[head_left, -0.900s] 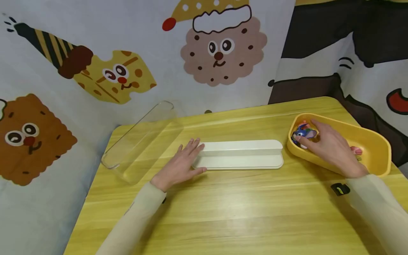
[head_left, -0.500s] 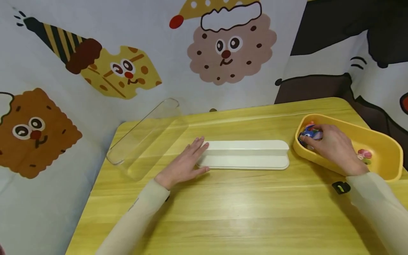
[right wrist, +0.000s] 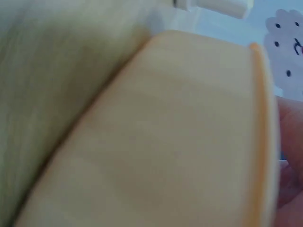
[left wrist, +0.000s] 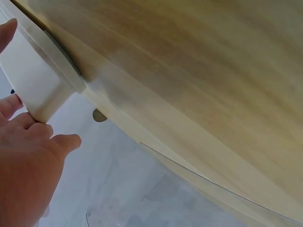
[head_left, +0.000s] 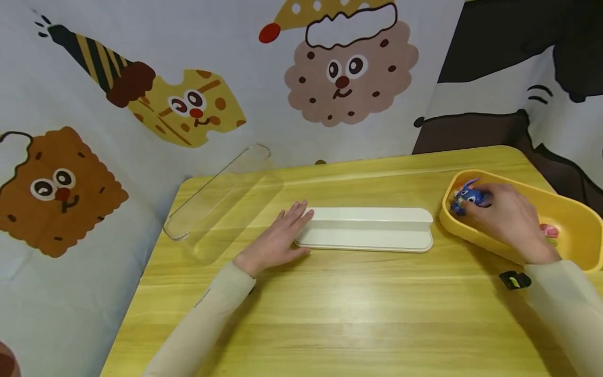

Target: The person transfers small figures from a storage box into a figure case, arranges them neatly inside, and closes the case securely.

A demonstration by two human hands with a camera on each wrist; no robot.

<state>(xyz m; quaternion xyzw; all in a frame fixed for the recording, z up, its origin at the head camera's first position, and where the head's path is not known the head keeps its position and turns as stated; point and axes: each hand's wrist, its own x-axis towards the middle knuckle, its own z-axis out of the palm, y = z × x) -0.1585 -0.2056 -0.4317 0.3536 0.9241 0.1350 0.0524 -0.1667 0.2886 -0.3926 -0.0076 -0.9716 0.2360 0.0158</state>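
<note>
My right hand point(head_left: 513, 217) is pinching the blue big-eared figurine point(head_left: 472, 198) at the yellow bin point(head_left: 584, 230); my spread left hand point(head_left: 275, 243) is touching the white stepped base point(head_left: 372, 237). Picking seems to be underway, a pink piece point(head_left: 548, 230) remaining inside.

A yellow wood-grain table point(head_left: 348, 309) spans the lower frame — its streaks running across. On it: a clear box point(head_left: 226, 209) left of centre, a white tray point(head_left: 367, 239) mid-frame and — just beside it — a yellow bin point(head_left: 577, 222) at right.
</note>
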